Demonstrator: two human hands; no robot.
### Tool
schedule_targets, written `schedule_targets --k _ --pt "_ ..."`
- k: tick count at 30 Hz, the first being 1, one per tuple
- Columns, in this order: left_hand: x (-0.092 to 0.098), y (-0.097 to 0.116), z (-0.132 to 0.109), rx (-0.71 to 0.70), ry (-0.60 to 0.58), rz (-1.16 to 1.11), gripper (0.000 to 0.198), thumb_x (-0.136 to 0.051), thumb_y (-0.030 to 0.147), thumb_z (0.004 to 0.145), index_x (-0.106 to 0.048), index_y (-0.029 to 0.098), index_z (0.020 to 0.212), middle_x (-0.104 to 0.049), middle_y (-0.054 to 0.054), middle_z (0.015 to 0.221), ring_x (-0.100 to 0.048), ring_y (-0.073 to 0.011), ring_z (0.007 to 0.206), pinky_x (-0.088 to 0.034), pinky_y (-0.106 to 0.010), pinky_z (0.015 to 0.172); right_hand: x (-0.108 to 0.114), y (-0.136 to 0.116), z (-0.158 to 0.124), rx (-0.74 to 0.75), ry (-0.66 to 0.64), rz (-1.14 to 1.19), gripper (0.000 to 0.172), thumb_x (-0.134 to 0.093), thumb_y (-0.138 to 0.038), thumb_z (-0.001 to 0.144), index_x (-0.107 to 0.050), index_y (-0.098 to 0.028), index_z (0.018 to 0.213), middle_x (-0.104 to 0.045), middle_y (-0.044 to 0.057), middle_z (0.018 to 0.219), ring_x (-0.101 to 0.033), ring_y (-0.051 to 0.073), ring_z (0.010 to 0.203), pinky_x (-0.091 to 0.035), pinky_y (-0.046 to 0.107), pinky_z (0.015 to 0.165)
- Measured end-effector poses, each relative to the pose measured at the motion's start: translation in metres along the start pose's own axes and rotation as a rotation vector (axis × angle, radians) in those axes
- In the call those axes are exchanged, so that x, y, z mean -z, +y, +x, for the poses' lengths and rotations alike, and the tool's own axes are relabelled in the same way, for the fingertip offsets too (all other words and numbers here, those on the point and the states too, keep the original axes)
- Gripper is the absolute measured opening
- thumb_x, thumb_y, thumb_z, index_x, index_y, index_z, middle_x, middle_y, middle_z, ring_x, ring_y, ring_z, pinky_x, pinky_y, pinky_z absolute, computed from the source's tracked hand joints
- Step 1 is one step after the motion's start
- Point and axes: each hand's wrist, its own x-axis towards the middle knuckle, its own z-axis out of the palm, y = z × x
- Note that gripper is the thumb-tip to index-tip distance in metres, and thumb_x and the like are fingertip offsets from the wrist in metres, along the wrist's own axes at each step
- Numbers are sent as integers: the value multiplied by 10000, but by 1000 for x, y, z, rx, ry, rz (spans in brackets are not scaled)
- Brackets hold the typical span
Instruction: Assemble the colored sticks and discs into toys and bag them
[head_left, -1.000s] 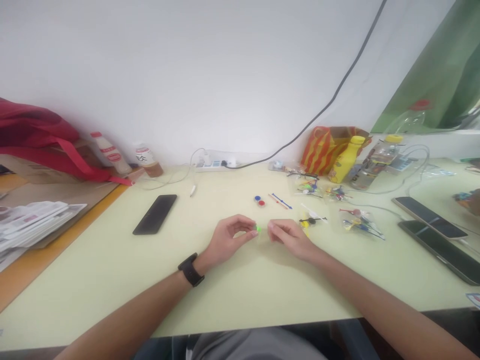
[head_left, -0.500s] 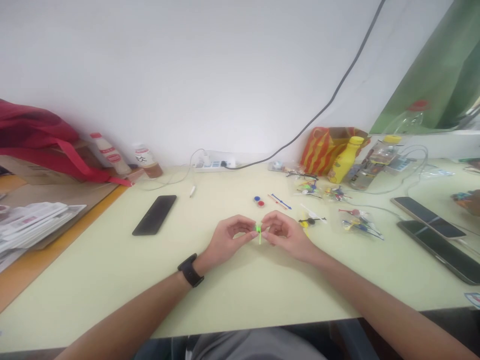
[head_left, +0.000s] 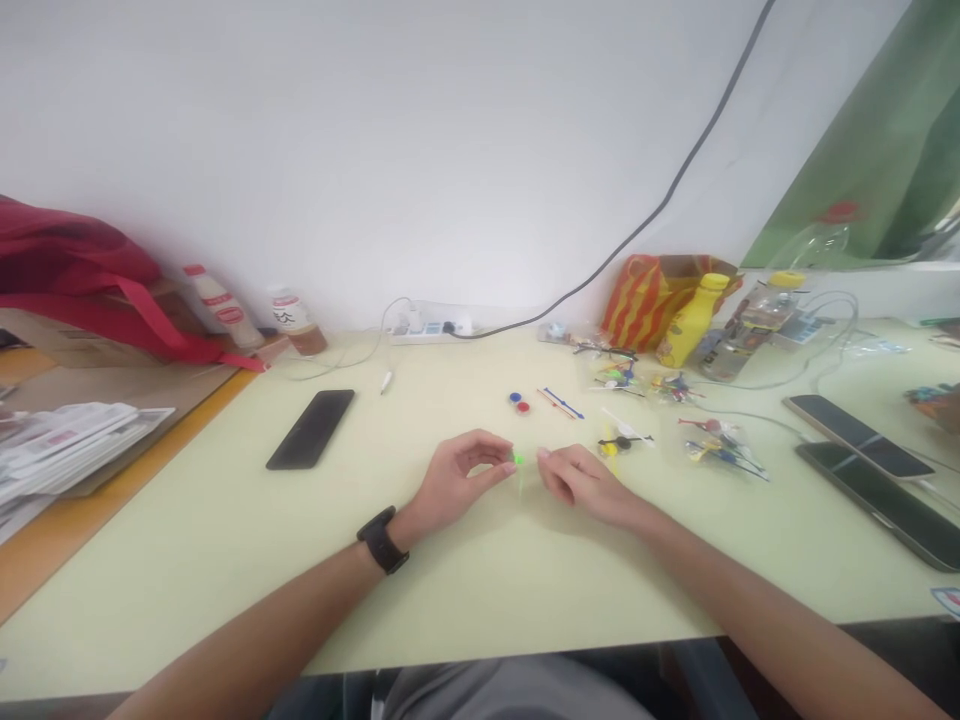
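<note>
My left hand, with a black watch on its wrist, pinches a tiny bright green piece just above the pale yellow-green table. A thin green stick hangs down from that piece. My right hand sits a little to the right of it, fingers curled together, and I cannot see anything in them. A blue cap and a red cap lie just beyond my hands, beside thin red and blue sticks.
A black phone lies left of my hands. Clear bags of small coloured parts lie to the right, with two phones past them. A power strip, bottles, a yellow bottle and a red bag line the wall.
My right hand came in to touch the green piece half a second ago, then drew back slightly right and down. The left hand kept its pinch in place.
</note>
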Motion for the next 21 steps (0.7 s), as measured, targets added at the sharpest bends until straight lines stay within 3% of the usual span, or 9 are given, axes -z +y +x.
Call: schedule_targets --k 2,4,9,16,21 --pt "0 0 0 6 6 3 260 -812 344 858 -737 185 1049 -750 -83 1024 -717 -220 962 -599 -380 924 2 -1 2 4 20 13 655 -420 -627 1027 -431 -203 527 -408 -12 534 -391 127 530 -356 302 562" --pt "0 -1 1 8 16 4 271 -818 351 851 -735 184 1048 -751 -85 1027 -719 -219 956 -600 -382 924 2 -2 4 5 75 49 578 -547 -643 968 -465 -205 600 -434 -24 577 -393 123 548 -333 286 547" --pt "0 -1 1 4 9 7 275 -817 336 852 -730 187 1067 -751 -84 1046 -718 -214 962 -597 -380 931 -2 -4 5 -24 114 175 414 -712 -587 886 -558 -210 811 -585 -6 738 -511 128 614 -424 274 582" --pt "1 -1 1 28 29 -23 286 -825 347 843 -733 191 1063 -750 -85 1047 -719 -221 970 -600 -385 925 0 -3 3 -35 140 210 350 -717 -547 893 -587 -222 884 -584 -2 800 -536 132 648 -491 282 602" --pt "8 -2 6 141 154 -119 323 -831 398 833 -731 184 1053 -759 -78 1012 -727 -220 946 -592 -403 938 5 1 4 -19 173 168 307 -676 -518 929 -594 -223 909 -592 3 791 -550 143 667 -483 287 608"
